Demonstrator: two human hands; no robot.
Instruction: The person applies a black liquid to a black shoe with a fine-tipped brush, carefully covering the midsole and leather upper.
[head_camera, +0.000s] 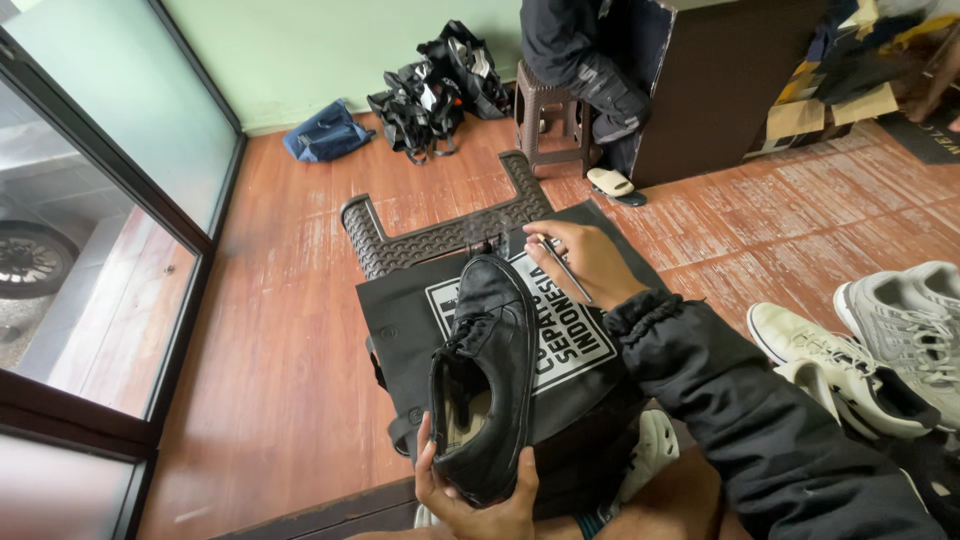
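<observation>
At the centre of the frame we hold a black leather shoe (487, 375) lengthwise, toe pointing up the frame, above a black apron with a white printed panel (580, 345) that covers our lap. Our left hand (470, 505) cups the heel from below at the bottom edge, fingers curled round the back of the shoe and closed on it. Our right hand (585, 262) sits just right of the toe, fingers pinched round a thin metal tool (565, 270) that slants down to the lower right; its working end is too small to identify. We judge the step in hand to be work on the toe area, and that any further stroke calls for a steady heel grip while the tool tip meets the toe. Just above the toe lies a dark perforated plastic stool top (440, 235). At the right edge, near our sleeve, lie white and grey sneakers (870, 345). At upper centre another person's dark-trousered leg (600, 80) rests by a brown stool (548, 115), with black bags (435, 95) and a blue bag (325, 132) to the upper left. Nothing stands between tool and shoe.
</observation>
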